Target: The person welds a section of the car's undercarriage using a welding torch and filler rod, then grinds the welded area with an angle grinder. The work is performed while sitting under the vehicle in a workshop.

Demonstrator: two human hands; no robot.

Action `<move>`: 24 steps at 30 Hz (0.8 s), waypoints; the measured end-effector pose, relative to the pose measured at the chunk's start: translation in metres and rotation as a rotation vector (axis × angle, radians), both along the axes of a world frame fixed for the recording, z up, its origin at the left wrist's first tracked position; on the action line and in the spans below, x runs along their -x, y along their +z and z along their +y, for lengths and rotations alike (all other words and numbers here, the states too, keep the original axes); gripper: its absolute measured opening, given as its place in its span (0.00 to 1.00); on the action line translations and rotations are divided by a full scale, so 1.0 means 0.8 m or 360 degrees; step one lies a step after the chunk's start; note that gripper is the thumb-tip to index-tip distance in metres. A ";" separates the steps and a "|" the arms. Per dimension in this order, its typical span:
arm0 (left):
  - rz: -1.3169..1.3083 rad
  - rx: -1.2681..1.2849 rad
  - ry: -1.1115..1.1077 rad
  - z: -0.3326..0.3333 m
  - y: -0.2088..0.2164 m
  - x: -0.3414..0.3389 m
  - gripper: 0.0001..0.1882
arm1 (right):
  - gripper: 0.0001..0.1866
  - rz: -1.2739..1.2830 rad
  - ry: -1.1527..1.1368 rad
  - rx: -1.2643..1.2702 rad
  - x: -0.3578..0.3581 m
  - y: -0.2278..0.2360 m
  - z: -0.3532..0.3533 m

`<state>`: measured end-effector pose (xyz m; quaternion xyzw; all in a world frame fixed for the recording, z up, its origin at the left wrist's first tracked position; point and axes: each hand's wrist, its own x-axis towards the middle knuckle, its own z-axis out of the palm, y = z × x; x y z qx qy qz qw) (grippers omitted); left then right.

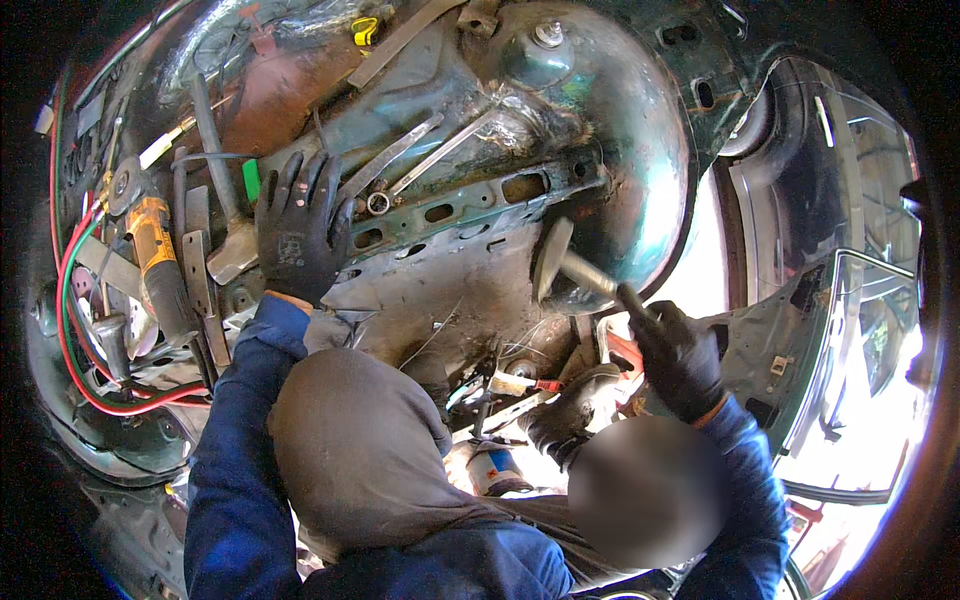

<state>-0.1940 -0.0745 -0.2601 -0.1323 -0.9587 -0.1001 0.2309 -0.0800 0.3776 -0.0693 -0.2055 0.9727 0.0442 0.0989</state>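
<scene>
My left hand [300, 225], in a dark glove, lies flat with fingers apart on the worn metal of a car body. Beside it rests a hammer [236, 248] with a long handle. To its right lie a ring spanner [436, 158] and a flat metal bar [392, 156] near a green rail with oval holes [440, 213]. My gloved right hand [680, 358] is wrapped round the handle of another hammer [588, 272]. That hammer's head is beside the lower edge of the rounded green wheel housing [640, 190]; I cannot tell whether they touch.
At the left are a yellow and black power tool [152, 235], red and green hoses [72, 330] and metal strips [200, 270]. A yellow clip-like item [365, 31] sits at the top. Below are a brush [512, 383], a shoe [560, 425] and a tin [495, 470].
</scene>
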 end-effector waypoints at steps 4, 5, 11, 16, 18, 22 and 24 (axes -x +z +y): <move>-0.0043 0.0070 0.0037 -0.015 -0.010 -0.003 0.29 | 0.43 0.0250 0.0444 -0.0280 0.099 0.014 -0.007; -0.0050 0.0075 0.0044 -0.015 -0.010 -0.004 0.29 | 0.41 0.0243 0.0476 -0.0293 0.118 0.015 -0.012; -0.0018 0.0074 0.0045 -0.009 -0.012 -0.001 0.29 | 0.38 0.0440 0.0721 -0.0744 0.176 0.013 -0.039; -0.0068 0.0096 0.0050 -0.011 -0.004 -0.002 0.30 | 0.38 0.0453 0.0705 -0.0753 0.199 -0.001 -0.050; -0.0082 0.0087 0.0061 -0.008 -0.003 -0.003 0.30 | 0.38 0.0384 0.0656 -0.0762 0.212 -0.002 -0.042; -0.0017 0.0090 0.0047 -0.009 -0.007 0.001 0.30 | 0.37 0.0465 0.0789 -0.0657 0.206 -0.014 -0.047; -0.0046 0.0120 0.0062 -0.011 -0.007 0.000 0.30 | 0.36 0.0487 0.0691 -0.0722 0.208 -0.013 -0.055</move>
